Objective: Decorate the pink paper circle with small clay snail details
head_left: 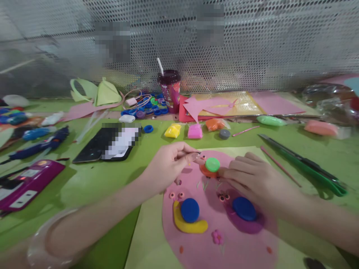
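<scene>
My left hand (171, 164) is pinched, thumb against fingertips, just above the left end of an orange clay snail (206, 170) with a light green round cap (212, 164) as its shell. What the pinch holds, if anything, is too small to make out. My right hand (249, 175) lies low with fingers stretched out, their tips touching the snail's right side. Beneath both hands is a pink oval sheet (196, 246). It bears a yellow clay snail (192, 227) and a purple clay snail (246, 224), both with blue caps, plus a pink clay flower (217, 237).
Clay lumps in yellow (173, 130), pink (195, 131) and orange (215, 124) lie behind the sheet. A green utility knife (305, 164) is at right. Phones (92, 144) and a magenta device (33, 183) are at left. A lidded cup (169, 91) stands behind.
</scene>
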Demonstrator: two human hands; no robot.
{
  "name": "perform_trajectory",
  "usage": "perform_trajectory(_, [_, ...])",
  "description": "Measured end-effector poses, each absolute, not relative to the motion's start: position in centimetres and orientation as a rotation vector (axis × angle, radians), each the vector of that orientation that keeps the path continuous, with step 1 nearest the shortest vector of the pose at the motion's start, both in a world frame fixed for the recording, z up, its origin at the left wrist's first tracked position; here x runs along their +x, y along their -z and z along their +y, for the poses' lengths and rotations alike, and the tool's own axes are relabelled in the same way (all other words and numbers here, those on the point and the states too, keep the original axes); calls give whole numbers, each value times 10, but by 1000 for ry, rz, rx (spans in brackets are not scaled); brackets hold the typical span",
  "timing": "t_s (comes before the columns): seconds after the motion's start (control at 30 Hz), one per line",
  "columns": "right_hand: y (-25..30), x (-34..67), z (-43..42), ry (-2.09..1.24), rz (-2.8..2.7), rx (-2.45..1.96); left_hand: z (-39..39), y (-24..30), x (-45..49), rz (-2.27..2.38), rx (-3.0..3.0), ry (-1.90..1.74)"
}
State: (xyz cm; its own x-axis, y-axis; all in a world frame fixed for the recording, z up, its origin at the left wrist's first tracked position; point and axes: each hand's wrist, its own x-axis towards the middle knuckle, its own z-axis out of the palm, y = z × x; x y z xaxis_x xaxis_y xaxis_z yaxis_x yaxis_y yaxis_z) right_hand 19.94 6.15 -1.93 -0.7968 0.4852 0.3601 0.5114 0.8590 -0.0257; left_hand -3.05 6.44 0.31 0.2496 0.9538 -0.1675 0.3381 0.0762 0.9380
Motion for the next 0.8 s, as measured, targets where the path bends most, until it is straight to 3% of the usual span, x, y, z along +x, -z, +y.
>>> perform_trajectory(0.8, [6, 200, 59, -66, -2651, -696, 65, -2, -31, 1263, 1508, -763])
